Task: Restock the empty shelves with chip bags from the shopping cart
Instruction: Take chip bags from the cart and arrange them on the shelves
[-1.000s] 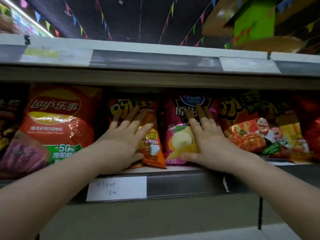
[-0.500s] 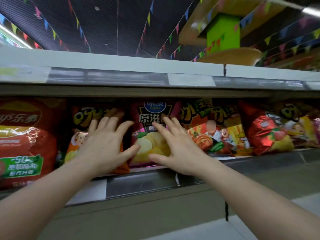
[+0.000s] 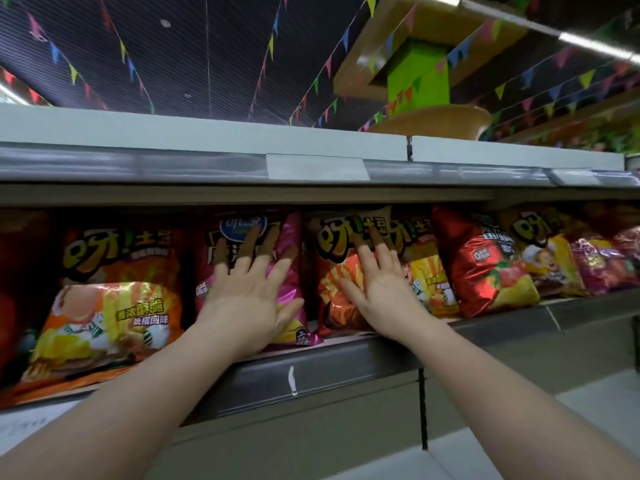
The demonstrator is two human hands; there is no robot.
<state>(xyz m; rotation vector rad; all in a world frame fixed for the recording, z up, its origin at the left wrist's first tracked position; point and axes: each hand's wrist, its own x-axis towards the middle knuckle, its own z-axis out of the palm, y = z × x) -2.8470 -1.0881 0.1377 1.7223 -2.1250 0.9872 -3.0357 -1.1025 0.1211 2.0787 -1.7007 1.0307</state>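
Chip bags stand in a row on a high shelf (image 3: 346, 362). My left hand (image 3: 251, 299) presses flat, fingers straight and spread, on the front of a pink bag (image 3: 291, 258). My right hand (image 3: 377, 289) lies flat with straight fingers on an orange bag (image 3: 332, 251) just to the right of it. A larger orange bag (image 3: 114, 306) stands left of my left hand. The shopping cart is out of view.
Right of my hands stand another orange bag (image 3: 429, 278), a red foil bag (image 3: 485, 268) and several more bags (image 3: 602, 265). The shelf above (image 3: 207, 161) overhangs the row closely. Bunting hangs from the dark ceiling.
Both hands shifted one bag to the right: the left from the large orange bag to the pink one, the right from the pink bag to the orange one. The view panned right.
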